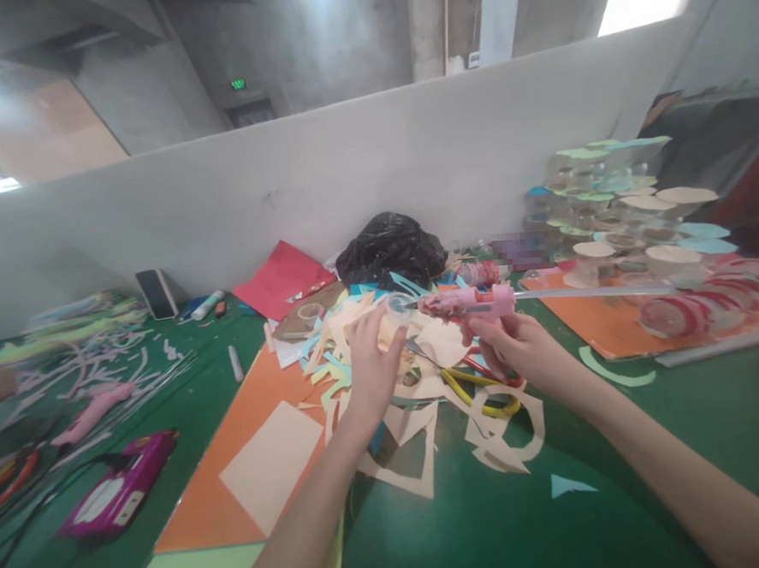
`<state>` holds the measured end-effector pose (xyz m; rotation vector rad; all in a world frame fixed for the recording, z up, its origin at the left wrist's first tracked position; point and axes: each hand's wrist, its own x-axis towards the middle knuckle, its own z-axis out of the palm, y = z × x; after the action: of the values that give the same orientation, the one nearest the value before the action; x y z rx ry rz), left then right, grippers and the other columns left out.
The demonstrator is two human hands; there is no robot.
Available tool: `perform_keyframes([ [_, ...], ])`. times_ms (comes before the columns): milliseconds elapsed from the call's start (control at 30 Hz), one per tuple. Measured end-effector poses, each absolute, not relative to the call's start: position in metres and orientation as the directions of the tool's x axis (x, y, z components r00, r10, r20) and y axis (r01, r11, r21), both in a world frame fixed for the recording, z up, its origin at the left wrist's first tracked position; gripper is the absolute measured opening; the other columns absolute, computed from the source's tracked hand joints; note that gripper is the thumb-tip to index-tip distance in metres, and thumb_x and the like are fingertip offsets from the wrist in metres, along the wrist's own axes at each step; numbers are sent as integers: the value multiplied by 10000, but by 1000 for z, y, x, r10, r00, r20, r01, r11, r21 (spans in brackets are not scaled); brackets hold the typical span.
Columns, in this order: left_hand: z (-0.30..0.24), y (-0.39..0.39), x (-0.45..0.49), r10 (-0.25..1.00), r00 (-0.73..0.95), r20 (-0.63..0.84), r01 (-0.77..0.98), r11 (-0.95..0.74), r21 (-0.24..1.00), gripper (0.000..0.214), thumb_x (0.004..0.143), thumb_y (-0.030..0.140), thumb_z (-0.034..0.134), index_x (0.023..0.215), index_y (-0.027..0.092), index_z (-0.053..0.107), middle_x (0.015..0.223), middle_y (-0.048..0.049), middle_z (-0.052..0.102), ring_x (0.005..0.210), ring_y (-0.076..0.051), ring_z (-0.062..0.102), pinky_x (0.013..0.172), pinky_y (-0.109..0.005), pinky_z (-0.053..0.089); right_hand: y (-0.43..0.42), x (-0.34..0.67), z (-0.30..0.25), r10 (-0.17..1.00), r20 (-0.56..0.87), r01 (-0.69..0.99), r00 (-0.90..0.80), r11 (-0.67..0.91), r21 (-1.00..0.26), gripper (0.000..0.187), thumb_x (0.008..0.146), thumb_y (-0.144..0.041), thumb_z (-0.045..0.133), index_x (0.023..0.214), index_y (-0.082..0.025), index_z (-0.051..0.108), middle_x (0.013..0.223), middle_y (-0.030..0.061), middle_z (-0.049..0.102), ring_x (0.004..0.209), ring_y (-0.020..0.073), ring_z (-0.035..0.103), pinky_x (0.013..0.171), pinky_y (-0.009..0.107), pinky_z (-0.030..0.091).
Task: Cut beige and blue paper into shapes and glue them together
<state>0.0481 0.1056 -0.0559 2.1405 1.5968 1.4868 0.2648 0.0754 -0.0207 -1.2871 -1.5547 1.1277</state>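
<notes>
My right hand point(512, 346) grips a pink hot glue gun point(471, 304), and a long translucent glue stick runs out of its back end to the right. The gun's nozzle points left at a small transparent plastic cup point(399, 306), which my left hand point(371, 362) pinches by its edge. Nozzle and cup are very close, and I cannot tell if they touch. Below my hands lies a heap of cream and pale blue paper offcuts point(387, 403). Yellow-handled scissors point(482, 395) rest in it, under my right hand.
Behind the heap sit a black plastic bag point(390, 249) and a red sheet point(282, 280). Stacked transparent cups with paper discs point(619, 209) stand at right, above an orange sheet point(588, 323). A pink toy car point(118, 484) and paper strips lie left on the green mat point(497, 517).
</notes>
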Motion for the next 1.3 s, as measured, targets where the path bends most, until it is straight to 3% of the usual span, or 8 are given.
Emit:
perform_keyframes([
  [433,-54,106,46,770,-42,637,703,-430,567,409,907,380,582,1288,236,555,1228,-94,628,1140,-257,495,926,-397,422,74,264,-21,987,-7,346,-159,49,-937,419,871,-559,482,635,-213,501,359,-59,468,359,87,395,445,237,365],
  [800,-54,107,46,746,-37,665,715,-445,539,398,903,365,591,1270,211,568,1210,-108,639,1128,-255,512,917,-396,428,73,263,-18,988,8,367,-155,65,-928,485,865,-555,495,509,-230,443,341,-55,450,360,87,407,593,264,454],
  [1300,-52,106,48,762,-40,646,706,-436,558,393,911,388,569,1278,245,570,1226,-92,633,1143,-257,500,906,-390,432,72,263,-17,990,10,403,-143,67,-913,565,830,-612,510,423,-250,358,335,-36,414,370,100,412,503,270,402],
])
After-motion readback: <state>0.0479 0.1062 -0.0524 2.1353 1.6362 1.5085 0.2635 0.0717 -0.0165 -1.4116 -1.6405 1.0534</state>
